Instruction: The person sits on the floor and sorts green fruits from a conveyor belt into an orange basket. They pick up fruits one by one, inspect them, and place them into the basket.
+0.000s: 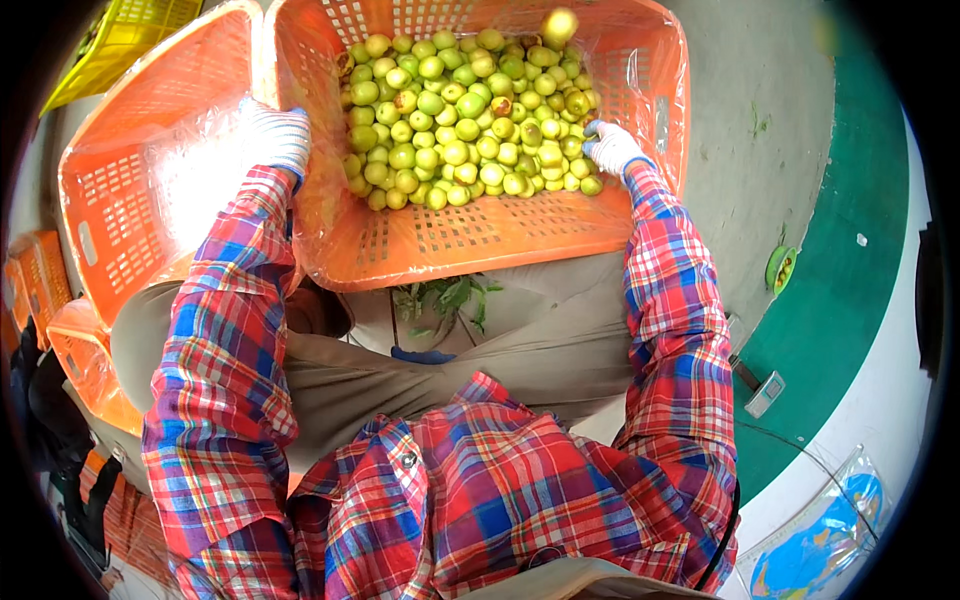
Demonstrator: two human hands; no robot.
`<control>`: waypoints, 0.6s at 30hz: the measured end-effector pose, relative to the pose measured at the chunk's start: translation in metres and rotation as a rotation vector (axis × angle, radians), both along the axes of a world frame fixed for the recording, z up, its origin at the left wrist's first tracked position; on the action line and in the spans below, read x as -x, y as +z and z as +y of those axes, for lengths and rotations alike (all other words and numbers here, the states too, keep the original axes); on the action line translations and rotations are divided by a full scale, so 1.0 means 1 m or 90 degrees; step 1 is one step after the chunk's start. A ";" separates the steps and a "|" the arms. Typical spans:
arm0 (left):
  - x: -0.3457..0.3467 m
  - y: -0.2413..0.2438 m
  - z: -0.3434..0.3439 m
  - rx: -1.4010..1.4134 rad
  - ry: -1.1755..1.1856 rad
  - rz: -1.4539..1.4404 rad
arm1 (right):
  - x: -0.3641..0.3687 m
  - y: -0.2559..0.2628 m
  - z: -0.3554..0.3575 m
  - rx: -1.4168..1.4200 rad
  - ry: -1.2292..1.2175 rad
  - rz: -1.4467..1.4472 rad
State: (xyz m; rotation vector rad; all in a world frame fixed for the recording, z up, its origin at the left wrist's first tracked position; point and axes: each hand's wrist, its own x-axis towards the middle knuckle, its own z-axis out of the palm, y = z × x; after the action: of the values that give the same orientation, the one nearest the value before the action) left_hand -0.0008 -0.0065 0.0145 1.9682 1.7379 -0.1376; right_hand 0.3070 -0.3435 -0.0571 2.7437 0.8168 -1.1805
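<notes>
A large orange plastic crate (450, 247), lined with clear plastic film, stands before me with a heap of green jujubes (457, 127) in it. Some fruits show brown patches. My right hand (613, 148), in a white knit glove with blue edging, reaches inside at the heap's right edge; its fingertips are apart against the fruits. My left hand (277, 139), gloved in white with blue stripes, is at the wall between this crate and a second lined orange crate (112, 187). Its fingers are hidden from me. One blurred yellow jujube (560, 25) shows near the far wall.
A yellow crate (127, 37) stands at the far left. More orange crates (79, 345) and a dark-clothed person (56, 405) are at the left. Green leaves (450, 300) lie below the front crate. On the right are a small green bowl (781, 270) and a grey display unit (765, 394).
</notes>
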 end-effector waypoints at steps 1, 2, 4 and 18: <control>-0.001 0.003 -0.001 0.016 0.010 -0.006 | 0.000 0.004 0.004 0.021 0.020 0.002; -0.002 0.007 -0.002 0.031 0.021 -0.013 | 0.001 0.005 0.006 0.026 0.023 0.003; -0.002 0.004 -0.002 0.038 0.019 -0.014 | 0.001 0.003 0.006 0.035 0.014 0.021; 0.003 -0.014 -0.004 -0.071 -0.027 -0.088 | 0.027 0.007 0.035 0.007 0.061 0.071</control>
State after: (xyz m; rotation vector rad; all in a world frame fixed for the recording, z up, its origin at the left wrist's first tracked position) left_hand -0.0034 -0.0103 0.0007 2.0420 1.6481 0.0801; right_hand 0.2803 -0.3088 -0.0499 2.6163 0.9384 -1.3254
